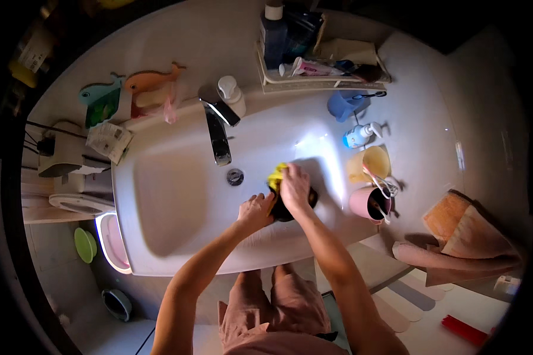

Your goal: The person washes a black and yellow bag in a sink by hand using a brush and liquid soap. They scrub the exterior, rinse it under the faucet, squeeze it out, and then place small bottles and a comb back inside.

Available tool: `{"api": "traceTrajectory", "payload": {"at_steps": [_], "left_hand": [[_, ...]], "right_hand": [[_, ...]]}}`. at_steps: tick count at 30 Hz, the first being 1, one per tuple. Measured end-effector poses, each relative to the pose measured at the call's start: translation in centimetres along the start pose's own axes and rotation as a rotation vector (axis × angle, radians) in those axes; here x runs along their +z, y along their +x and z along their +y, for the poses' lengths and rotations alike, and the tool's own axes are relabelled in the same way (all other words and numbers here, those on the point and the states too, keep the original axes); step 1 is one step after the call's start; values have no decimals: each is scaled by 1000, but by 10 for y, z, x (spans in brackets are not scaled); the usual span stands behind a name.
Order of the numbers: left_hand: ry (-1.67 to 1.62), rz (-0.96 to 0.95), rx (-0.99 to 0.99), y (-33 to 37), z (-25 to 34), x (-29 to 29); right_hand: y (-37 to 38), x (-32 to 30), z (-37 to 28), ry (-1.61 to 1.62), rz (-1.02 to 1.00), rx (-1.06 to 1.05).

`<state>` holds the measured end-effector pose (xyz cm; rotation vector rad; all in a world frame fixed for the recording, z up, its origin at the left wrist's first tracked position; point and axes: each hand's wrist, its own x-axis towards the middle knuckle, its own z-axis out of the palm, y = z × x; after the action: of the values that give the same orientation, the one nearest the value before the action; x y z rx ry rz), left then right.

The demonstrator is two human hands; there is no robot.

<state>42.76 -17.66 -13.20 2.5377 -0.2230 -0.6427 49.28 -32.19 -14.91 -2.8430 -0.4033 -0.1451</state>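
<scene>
White washbasin [177,177] spans the middle of the scene, brightly lit toward its right side. Yellow cloth [276,176] and a dark object [285,214] are together in the near right part of the basin; type of dark object cannot be told, hands partly cover it. Right hand [295,186]: fingers curled closed on the cloth. Left hand [254,210]: fingers bent, at the left edge of the dark object; whether they grip cannot be told. Drain [235,177] lies just left of the cloth, faucet [218,133] beyond it. Along the right rim, far to near: blue cup [342,106], pump bottle [358,137], yellow cup [364,164], pink cup [361,202]. Far side: rack [328,83] of toiletries. Far left: two whale-shaped holders [103,93]. Right: folded towel [474,234].
</scene>
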Motion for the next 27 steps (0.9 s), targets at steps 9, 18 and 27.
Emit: {"api": "traceTrajectory", "payload": {"at_steps": [9, 18, 27], "left_hand": [[-121, 335, 453, 35, 44, 20], [-98, 270, 214, 50, 24, 9], [-27, 155, -60, -7, -28, 7]], "right_hand": [[-53, -41, 16, -467, 78, 253], [51, 0, 20, -570, -12, 131], [30, 73, -32, -110, -102, -189]]}}
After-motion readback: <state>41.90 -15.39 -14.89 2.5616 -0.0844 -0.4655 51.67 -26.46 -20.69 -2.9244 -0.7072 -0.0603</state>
